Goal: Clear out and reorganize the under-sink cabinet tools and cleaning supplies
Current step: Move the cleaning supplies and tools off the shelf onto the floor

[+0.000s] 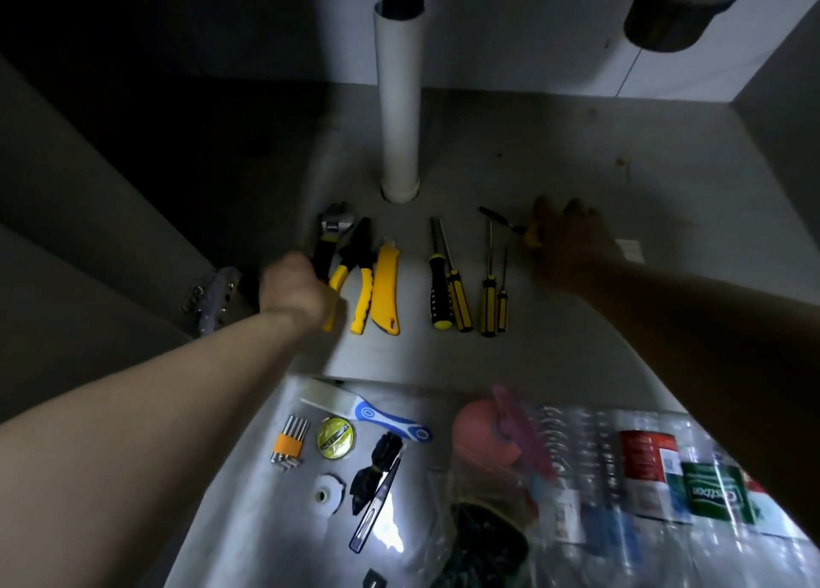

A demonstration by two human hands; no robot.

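The dim grey cabinet floor (577,165) under the sink runs back to a white drain pipe (399,99) that rises from its middle, and just in front of that pipe the tools lie in a neat row, handles toward the person, heads toward the back wall, apparently so each can be seen and picked up without digging. At the left end the left hand (295,290) is curled in a fist round the handle of the adjustable wrench (333,228), probably squaring it with its neighbours. Just beside it lie the yellow-handled pliers (357,268) and then the yellow utility knife (386,290). After a gap come four screwdrivers (459,299), grouped by kind and stepping down in size to the right. At the far right the right hand (568,241), deep in shadow, seems to pinch the yellow handle of a small slim tool (501,219) that lies at an angle to the row and not yet in line with it; the dark hides just how the fingers sit. Nearer the camera, outside the cabinet, the small items wait on a pale sheet (248,521): a bundle of hex keys (290,443), a yellow-green tape roll (336,437), a white roll (328,495) and a blue-and-white handled scraper (390,419). A clear plastic bag (621,476) of bottles lies to the right, so the sorting looks partway done.
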